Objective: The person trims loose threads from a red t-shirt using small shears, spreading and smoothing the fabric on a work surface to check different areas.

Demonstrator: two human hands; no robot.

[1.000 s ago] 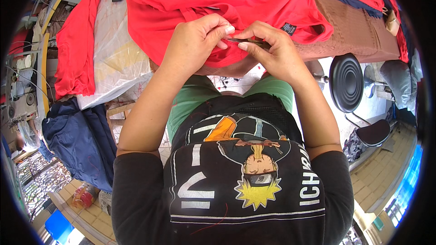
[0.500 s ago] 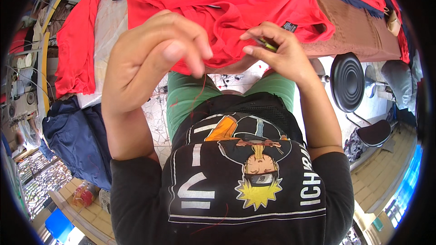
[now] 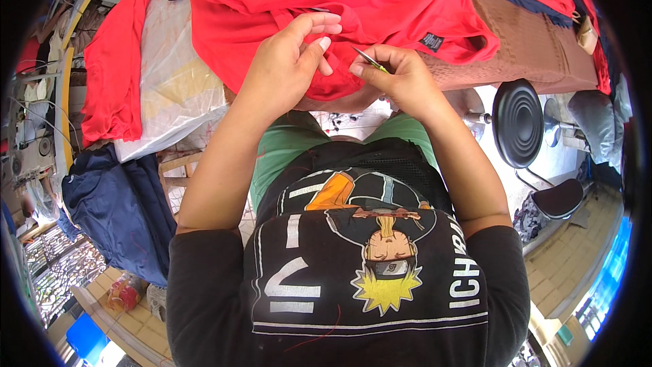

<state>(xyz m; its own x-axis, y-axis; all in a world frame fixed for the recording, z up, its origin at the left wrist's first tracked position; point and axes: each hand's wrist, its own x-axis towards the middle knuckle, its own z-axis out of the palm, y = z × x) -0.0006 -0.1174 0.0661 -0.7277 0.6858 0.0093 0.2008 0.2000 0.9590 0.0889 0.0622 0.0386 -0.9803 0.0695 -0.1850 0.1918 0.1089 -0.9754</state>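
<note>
A red garment (image 3: 401,0) with a small black label (image 3: 431,42) lies spread over the work table in front of me. My left hand (image 3: 299,54) hovers at its near edge, thumb and fingers apart, and I see nothing held in it. My right hand (image 3: 401,78) grips small thread snips (image 3: 370,60), their pointed metal blades aimed up and left and a bit of yellow showing at the fingers. The snips' tips are just in front of the red cloth. Most of the handle is hidden inside my hand.
The brown-covered table (image 3: 543,47) extends right, with red and navy cloth at its far end. A round black stool seat (image 3: 519,122) stands at the right. On the left are a plastic-covered surface (image 3: 176,95), another red cloth (image 3: 119,61) and a navy bundle (image 3: 115,211).
My left hand has moved away from me and to the right, down toward the garment, its fingers now spread. The snips have turned, so their blades show clearly. The red thread below my left hand is gone.
</note>
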